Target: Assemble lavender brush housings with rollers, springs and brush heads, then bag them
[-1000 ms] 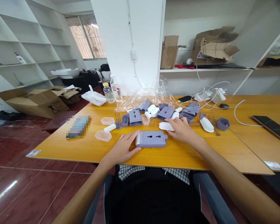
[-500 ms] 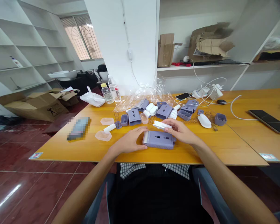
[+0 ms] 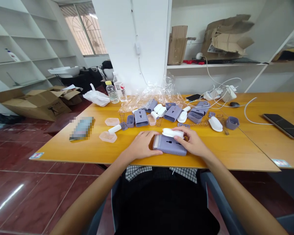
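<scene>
A purple plastic case [image 3: 171, 149] with dark keyhole-shaped slots in its upper face lies on the table in front of me. My left hand [image 3: 144, 144] clasps its left end, thumb at the near side and fingers at the far side. At that end shows a pale translucent part [image 3: 157, 141]. Between the fingers and thumb of my right hand [image 3: 193, 141] is a small white brush [image 3: 172, 133], held just over the case's far edge. Whether the brush touches the case, I cannot tell. My right hand covers the case's right end.
Behind lie more purple cases [image 3: 141, 118], purple cups [image 3: 232, 122], white brushes [image 3: 215, 124], coiled cords and a white roller [image 3: 114, 129]. Translucent pink trays [image 3: 108, 137] sit left. Water bottles [image 3: 112, 93], crumpled clear plastic [image 3: 149, 96], white cables and a phone [image 3: 284, 125] are farther out.
My right hand has lowered the white brush closer to the case and turned it more level. The case has shifted slightly right with my left hand on it. The whole view has tilted slightly.
</scene>
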A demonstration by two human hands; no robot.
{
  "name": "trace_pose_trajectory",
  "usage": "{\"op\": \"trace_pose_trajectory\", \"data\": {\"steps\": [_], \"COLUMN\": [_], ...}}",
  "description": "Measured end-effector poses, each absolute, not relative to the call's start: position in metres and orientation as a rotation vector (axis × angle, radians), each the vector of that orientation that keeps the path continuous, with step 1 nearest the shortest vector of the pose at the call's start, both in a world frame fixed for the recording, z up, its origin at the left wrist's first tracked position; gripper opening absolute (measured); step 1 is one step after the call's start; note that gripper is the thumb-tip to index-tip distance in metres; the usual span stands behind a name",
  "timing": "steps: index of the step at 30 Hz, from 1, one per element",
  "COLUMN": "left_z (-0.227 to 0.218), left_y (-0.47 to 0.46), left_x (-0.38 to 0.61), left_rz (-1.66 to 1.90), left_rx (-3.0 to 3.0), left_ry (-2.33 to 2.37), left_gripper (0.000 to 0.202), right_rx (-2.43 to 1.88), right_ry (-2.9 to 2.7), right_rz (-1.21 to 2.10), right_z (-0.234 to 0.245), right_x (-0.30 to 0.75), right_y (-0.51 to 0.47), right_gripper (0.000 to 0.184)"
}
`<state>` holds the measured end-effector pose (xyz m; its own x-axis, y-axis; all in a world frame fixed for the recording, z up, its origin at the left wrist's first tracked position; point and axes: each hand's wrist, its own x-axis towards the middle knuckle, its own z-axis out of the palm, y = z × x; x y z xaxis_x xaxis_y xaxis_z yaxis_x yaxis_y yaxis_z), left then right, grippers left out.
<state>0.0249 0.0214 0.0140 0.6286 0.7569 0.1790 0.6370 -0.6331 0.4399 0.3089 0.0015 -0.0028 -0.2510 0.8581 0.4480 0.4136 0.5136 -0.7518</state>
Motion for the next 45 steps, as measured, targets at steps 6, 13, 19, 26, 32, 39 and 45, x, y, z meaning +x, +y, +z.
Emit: {"op": "trace_pose_trajectory", "data": {"steps": [6,13,19,26,32,39,45], "left_z": [0.012,0.009,0.009,0.011,0.01,0.01,0.012], "left_y": [0.014,0.017,0.015,0.015,0.014,0.015,0.017], "left_x": [0.024,0.024,0.022,0.021,0.022,0.023,0.024], "left_rz": [0.498,0.511,0.541,0.514,0.52,0.539,0.543], "left_rx": [2.501,2.512,2.557,2.585,2.561,2.532,2.526], "left_ry": [1.348,1.305,1.239,1.199,1.241,1.249,1.228], "left_gripper": [0.071,0.067,0.078,0.077,0.082,0.075,0.07], "right_rx": [-0.992,-1.083,-1.005,-0.954,-0.974,-1.137,-1.148], "right_ry": [-1.828,-1.84,-1.885,-1.945,-1.906,-1.909,-1.901], "right_rz": [0.594,0.599,0.578,0.502,0.399,0.446,0.484], "right_z": [-0.004,-0.008,-0.008,-0.009,-0.009,-0.013,-0.01], "right_x": [0.312,0.31,0.311,0.31,0.315,0.323,0.325], "right_y": [0.002,0.002,0.003,0.003,0.003,0.005,0.004], "right_gripper": [0.029,0.038,0.028,0.032,0.04,0.04,0.04]}}
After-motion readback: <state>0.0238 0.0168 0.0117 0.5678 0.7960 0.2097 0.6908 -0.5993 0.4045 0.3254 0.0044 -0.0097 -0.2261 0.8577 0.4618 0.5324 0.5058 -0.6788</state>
